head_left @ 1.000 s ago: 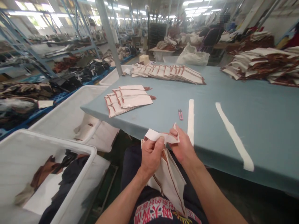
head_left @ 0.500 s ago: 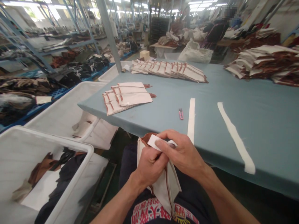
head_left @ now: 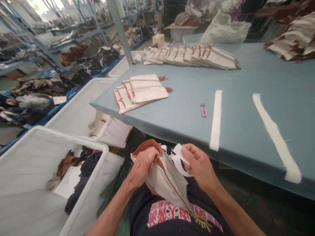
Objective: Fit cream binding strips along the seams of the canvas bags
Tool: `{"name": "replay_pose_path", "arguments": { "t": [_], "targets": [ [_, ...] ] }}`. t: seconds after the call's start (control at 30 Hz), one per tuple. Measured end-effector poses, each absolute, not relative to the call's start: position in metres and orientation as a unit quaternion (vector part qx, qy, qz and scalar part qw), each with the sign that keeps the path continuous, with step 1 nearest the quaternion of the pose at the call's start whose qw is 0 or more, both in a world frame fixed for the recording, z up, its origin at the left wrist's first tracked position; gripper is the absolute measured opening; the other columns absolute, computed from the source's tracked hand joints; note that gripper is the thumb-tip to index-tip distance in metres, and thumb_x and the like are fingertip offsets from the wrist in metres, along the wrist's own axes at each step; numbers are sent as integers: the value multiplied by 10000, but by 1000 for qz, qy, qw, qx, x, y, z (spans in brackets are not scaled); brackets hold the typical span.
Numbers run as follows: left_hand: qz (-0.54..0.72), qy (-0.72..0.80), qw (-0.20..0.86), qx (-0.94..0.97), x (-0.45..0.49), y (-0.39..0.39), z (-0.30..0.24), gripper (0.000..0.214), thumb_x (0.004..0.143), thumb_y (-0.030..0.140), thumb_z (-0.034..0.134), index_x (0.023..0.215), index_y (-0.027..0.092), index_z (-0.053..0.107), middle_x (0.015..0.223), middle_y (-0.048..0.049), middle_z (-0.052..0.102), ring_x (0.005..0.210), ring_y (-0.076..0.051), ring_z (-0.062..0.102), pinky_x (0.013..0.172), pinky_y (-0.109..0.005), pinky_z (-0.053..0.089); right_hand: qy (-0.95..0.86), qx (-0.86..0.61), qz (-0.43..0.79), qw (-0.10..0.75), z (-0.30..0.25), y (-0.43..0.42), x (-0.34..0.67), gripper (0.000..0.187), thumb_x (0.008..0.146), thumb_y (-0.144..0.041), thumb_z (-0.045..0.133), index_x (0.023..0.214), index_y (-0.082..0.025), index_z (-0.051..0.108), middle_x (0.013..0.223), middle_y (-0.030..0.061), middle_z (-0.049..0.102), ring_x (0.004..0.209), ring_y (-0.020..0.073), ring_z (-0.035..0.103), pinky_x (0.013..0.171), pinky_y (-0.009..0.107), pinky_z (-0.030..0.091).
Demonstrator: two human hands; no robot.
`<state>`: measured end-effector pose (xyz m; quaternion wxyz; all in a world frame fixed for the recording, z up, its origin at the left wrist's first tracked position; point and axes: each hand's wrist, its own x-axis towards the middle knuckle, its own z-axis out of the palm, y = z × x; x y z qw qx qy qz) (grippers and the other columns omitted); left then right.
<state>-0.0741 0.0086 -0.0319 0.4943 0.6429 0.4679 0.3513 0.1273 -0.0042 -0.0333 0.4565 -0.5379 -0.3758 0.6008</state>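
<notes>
1. The left hand (head_left: 144, 162) is closed on the top edge of the pouch (head_left: 166, 178), beside its brown mouth; the pouch is cream with brown piping and hangs tilted over the lap, in front of the table (head_left: 172, 114).
2. The right hand (head_left: 198, 165) pinches a white tape (head_left: 181, 168) between thumb and fingers; the tape curls down beside the pouch, and I cannot tell whether the two touch.
3. On the table, just beyond the hands, lie pink snips (head_left: 203, 111); right of them is a straight cream strip (head_left: 216, 121), and farther right, apart from it, a slanting strip (head_left: 273, 131).
4. A small stack (head_left: 147, 91) of pouches lies near the table's left corner; behind it is a long overlapping row (head_left: 189, 57); a pile (head_left: 294, 39) stands at the far right.
5. Left of the table are two white bins; the front bin (head_left: 19, 164) holds brown and dark cloth and a white sheet (head_left: 70, 180); the rear bin (head_left: 73, 106) holds pale scraps (head_left: 98, 124).
</notes>
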Motion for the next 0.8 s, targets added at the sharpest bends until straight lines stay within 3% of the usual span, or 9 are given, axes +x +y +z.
{"name": "replay_pose_path", "arguments": {
  "t": [0.1,0.2,0.3,0.43,0.63,0.8],
  "targets": [
    [284,469,499,671,-89,7,-16,299,958,363,564,772,153,666,734,-14,665,683,-154,562,653,-251,420,-386,-536,615,430,-34,-13,124,513,803,-727,685,756,-232,560,547,-64,451,427,93,343,403,225,286],
    [231,471,498,690,-95,9,-2,274,973,328,577,837,145,731,773,-28,710,704,-153,597,657,-236,436,-452,-531,594,402,-23,-19,124,400,904,-611,620,769,-236,578,574,-31,523,483,129,438,455,247,359],
    [251,461,505,685,-92,17,10,307,999,337,562,880,156,780,912,-66,744,838,-183,643,750,-251,480,-534,-535,528,386,1,-20,127,291,910,-462,614,721,-242,602,686,24,633,608,177,559,536,277,439],
    [292,427,535,669,-80,27,27,314,1009,327,551,918,172,808,1044,-88,729,962,-215,646,832,-274,498,-545,-545,507,386,36,-16,132,272,872,-437,617,658,-270,603,569,-6,569,475,160,470,421,270,361],
    [355,439,566,601,-64,31,29,311,971,348,588,870,173,825,837,-47,699,749,-160,587,673,-231,448,-569,-604,374,413,40,-13,127,262,859,-410,613,634,-276,608,513,-22,559,431,156,457,389,268,339],
    [349,461,615,536,-56,31,20,274,945,333,624,784,164,768,678,5,584,666,-127,504,620,-211,398,-604,-635,288,387,35,-9,123,257,911,-355,590,682,-239,607,597,-31,596,500,138,496,477,256,381]
  ]
}}
